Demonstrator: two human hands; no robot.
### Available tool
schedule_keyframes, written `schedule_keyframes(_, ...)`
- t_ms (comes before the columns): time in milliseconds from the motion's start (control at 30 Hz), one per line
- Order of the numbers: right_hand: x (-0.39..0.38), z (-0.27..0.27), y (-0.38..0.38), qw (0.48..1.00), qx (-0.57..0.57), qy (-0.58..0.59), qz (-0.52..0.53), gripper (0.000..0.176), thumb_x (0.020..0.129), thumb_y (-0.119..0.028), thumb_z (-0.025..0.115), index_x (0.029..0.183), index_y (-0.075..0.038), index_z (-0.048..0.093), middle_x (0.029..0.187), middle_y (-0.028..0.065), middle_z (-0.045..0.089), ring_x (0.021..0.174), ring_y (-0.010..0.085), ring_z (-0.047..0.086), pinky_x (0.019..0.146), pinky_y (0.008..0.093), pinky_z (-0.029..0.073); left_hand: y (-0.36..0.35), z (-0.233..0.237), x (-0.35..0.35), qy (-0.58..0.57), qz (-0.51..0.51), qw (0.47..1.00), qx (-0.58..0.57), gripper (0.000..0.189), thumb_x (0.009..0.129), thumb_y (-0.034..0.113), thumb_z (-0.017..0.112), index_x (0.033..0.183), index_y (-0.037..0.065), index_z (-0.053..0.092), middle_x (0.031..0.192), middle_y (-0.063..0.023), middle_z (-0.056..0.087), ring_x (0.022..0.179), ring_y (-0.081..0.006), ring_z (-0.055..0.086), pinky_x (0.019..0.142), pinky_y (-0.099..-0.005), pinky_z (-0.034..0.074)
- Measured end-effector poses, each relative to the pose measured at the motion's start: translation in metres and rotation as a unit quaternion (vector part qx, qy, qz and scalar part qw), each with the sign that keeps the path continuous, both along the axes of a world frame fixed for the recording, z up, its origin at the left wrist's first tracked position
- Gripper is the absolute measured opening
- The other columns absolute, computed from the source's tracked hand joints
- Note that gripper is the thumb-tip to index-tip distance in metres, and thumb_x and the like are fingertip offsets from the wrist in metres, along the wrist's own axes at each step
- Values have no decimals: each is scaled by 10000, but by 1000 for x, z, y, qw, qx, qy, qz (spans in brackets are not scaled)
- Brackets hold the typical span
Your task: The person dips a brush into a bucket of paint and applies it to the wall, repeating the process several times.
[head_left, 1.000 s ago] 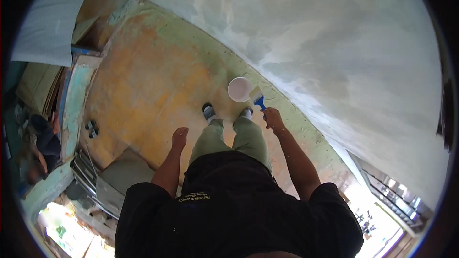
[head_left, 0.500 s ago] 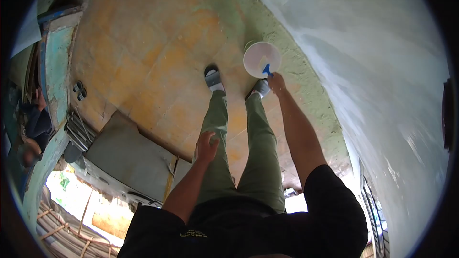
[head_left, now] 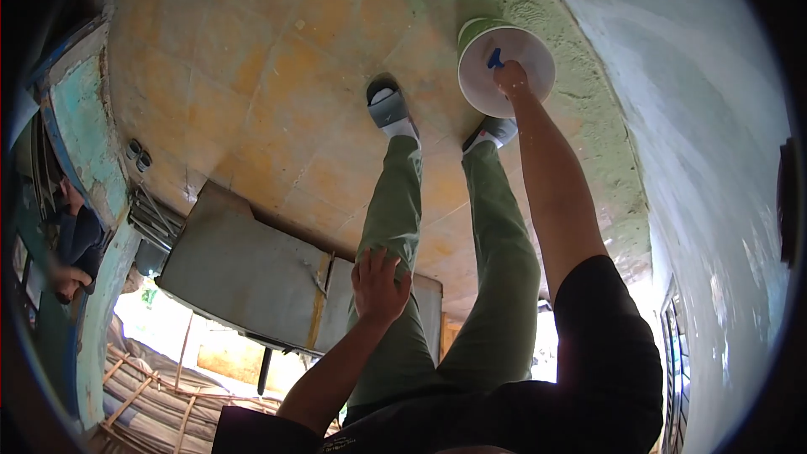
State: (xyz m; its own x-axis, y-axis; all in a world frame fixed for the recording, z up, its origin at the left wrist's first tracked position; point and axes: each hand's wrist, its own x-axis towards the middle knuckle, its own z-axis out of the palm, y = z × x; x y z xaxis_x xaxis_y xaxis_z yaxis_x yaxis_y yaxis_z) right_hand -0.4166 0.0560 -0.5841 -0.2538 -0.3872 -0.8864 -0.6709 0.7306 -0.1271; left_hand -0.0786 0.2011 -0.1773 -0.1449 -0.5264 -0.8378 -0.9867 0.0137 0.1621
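In the head view, my right hand (head_left: pixel 511 79) reaches down inside a white bucket (head_left: pixel 538 91) with a green outside. Its fingers are closed on a blue-handled paintbrush (head_left: pixel 495 59), whose bristle end is hard to make out against the bucket's inside. The bucket stands on the floor just beyond my right foot (head_left: pixel 490 134), close to the wall (head_left: pixel 672 101). My left hand (head_left: pixel 380 287) lies on my left leg near the knee, fingers spread and holding nothing.
A grey cabinet (head_left: pixel 244 261) stands on the left, with folded metal legs (head_left: pixel 155 217) beside it. Slippers (head_left: pixel 139 155) lie on the worn tiled floor (head_left: pixel 277 59). Another person (head_left: pixel 77 235) is at the far left, past a peeling green door frame (head_left: pixel 88 118).
My body has bent lower, and the bucket looks nearer. My right hand has gone from the rim into the bucket with the paintbrush. My left hand has come down onto my leg.
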Motion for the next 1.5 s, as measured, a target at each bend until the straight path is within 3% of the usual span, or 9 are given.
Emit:
schedule_keyframes(200, -7, -50, 30, 992, -110, 0, 64, 331, 895, -274, 530, 966, 21, 663, 830, 208, 681, 593, 351, 670, 559, 438, 563, -5, -1, -5, -11, -7, 1000, -3, 404, 840, 401, 627, 1115, 106, 655, 1309, -127, 524, 1309, -366, 400, 1048, -527, 321)
schedule_keyframes(367, -3, 86, -4, 984, -33, -48, -168, 298, 930, -294, 546, 1025, -33, 654, 678, 132, 596, 504, 263, 608, 445, 402, 499, -3, -4, -13, -26, -19, 999, -6, 421, 843, 430, 612, 1089, 93, 667, 1317, -122, 524, 1313, -359, 397, 1048, -524, 322)
schedule_keyframes(467, -12, 114, 15, 972, -101, -98, -190, 265, 943, -254, 545, 1046, -28, 636, 629, 82, 538, 455, 195, 529, 394, 357, 430, -1, -4, -19, -43, -31, 999, -11, 428, 841, 439, 610, 1080, 88, 664, 1309, -117, 527, 1305, -359, 402, 1041, -527, 329)
schedule_keyframes(633, -11, 142, 46, 956, -137, -88, -245, 299, 914, -238, 581, 1095, -5, 633, 942, 226, 663, 904, 379, 649, 793, 437, 482, 5, -8, -25, -55, -49, 997, -31, 429, 830, 438, 621, 1068, 83, 660, 1285, -120, 535, 1282, -364, 422, 1016, -531, 351)
schedule_keyframes(700, -5, 154, 53, 947, -134, -93, -276, 299, 916, -228, 582, 1108, -5, 632, 958, 226, 667, 912, 380, 646, 809, 433, 482, 8, -10, -25, -65, -57, 996, -21, 435, 841, 456, 604, 1060, 85, 656, 1311, -107, 516, 1297, -357, 400, 1034, -535, 326)
schedule_keyframes(833, 9, 151, 82, 925, -150, -128, -325, 215, 960, -209, 549, 1103, -64, 618, 629, -1, 497, 458, 86, 430, 378, 276, 347, 14, -11, -25, -72, -61, 995, -16, 436, 849, 466, 593, 1053, 86, 652, 1324, -100, 506, 1304, -358, 388, 1039, -549, 312)
schedule_keyframes(933, 23, 200, 65, 847, -52, -194, -492, 197, 964, -229, 551, 1096, -89, 593, 649, -13, 488, 445, 81, 387, 384, 264, 317, 15, -10, -25, -78, -59, 995, -6, 437, 851, 466, 591, 1059, 86, 650, 1331, -101, 501, 1304, -364, 386, 1041, -553, 311)
schedule_keyframes(1100, 35, 209, 74, 606, 1, -323, -727, 129, 955, -262, 563, 963, -139, 524, 665, 1, 477, 437, 92, 324, 414, 254, 286, 15, -10, -26, -79, -57, 995, -10, 434, 837, 446, 607, 1073, 85, 651, 1322, -104, 508, 1298, -362, 397, 1025, -546, 326)
schedule_keyframes(1500, 33, 191, 77, 570, -4, -325, -755, 170, 959, -266, 574, 1052, -124, 572, 616, -11, 445, 435, 84, 329, 409, 256, 280, 18, -12, -22, -87, -68, 994, -2, 432, 851, 448, 596, 1074, 82, 641, 1335, -98, 483, 1321, -358, 364, 1058, -561, 294)
